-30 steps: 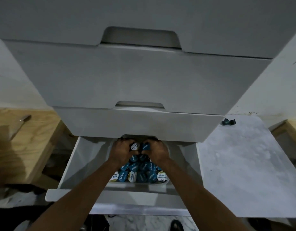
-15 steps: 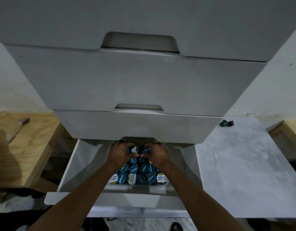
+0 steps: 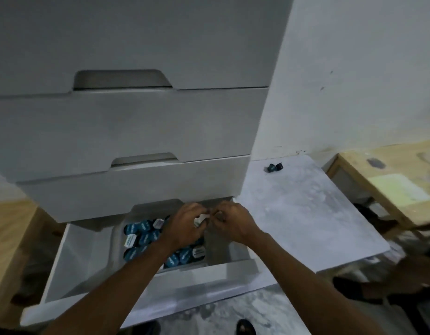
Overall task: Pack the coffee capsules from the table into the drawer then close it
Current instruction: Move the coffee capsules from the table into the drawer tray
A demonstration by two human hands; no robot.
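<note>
Both hands (image 3: 185, 226) lifted (grip unclear) above capsules (image 3: 141, 234) in drawer (image 3: 88, 247).

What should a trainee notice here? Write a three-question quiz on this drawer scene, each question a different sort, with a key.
1. True or false: the bottom drawer is open.
2. Where are the two loose capsules lying? A) on the wooden bench B) at the far corner of the grey table, near the wall C) on the floor
3. Fill in: the left hand and right hand meet above the ____ of the drawer, over the packed blue capsules.

Key: 1 true; 2 B; 3 inside
</note>
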